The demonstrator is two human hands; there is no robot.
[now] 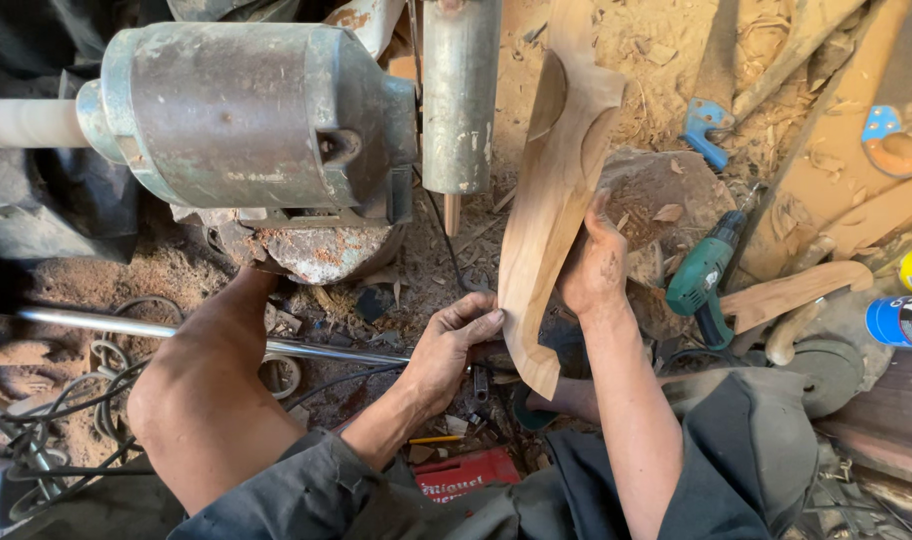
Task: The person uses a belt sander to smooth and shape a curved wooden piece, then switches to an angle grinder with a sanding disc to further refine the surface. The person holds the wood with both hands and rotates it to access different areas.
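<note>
Both hands are on the carved wood piece point(554, 190), which stands tilted between them, its top near the spindle point(461, 100) and its bottom down by the person's lap. The left hand point(454, 345) pinches the lower edge with fingertips only, and the right hand point(594, 265) cups the back of it at mid-height. That is a light hold on a long, curved blank, so a slip looks like the first risk: if it twists, the lower end could drop onto the clutter of tools on the floor and chip. The pointed bit point(452, 213) under the spindle hangs just beside the wood's edge and close to the left fingers; whether it is turning cannot be told, but if so, a nudge sideways could gouge the piece or catch a fingertip. The motor point(246, 115) sits right over the left forearm, and loose cables point(66, 410) and sawdust lie near the knee, where a snag could jerk everything. The green drill point(704, 280) lies just right of the right wrist.
</note>
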